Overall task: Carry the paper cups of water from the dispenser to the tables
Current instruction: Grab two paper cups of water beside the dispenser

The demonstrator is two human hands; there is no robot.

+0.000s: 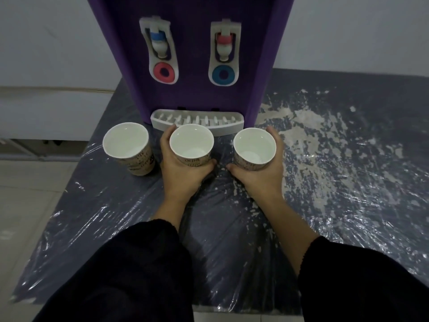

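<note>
Three printed paper cups with water stand in a row before the purple dispenser (190,54). My left hand (183,173) wraps around the middle cup (191,142), fingers behind it and thumb in front. My right hand (262,175) grips the right cup (254,146) the same way. The left cup (126,141) stands alone, untouched, just left of my left hand. All three cups are upright on the plastic-wrapped table (232,217).
The dispenser's white drip tray (197,122) lies right behind the cups, with two taps above it. The table's left edge (76,173) runs close to the left cup, with tiled floor beyond. A pale wall stands behind the table.
</note>
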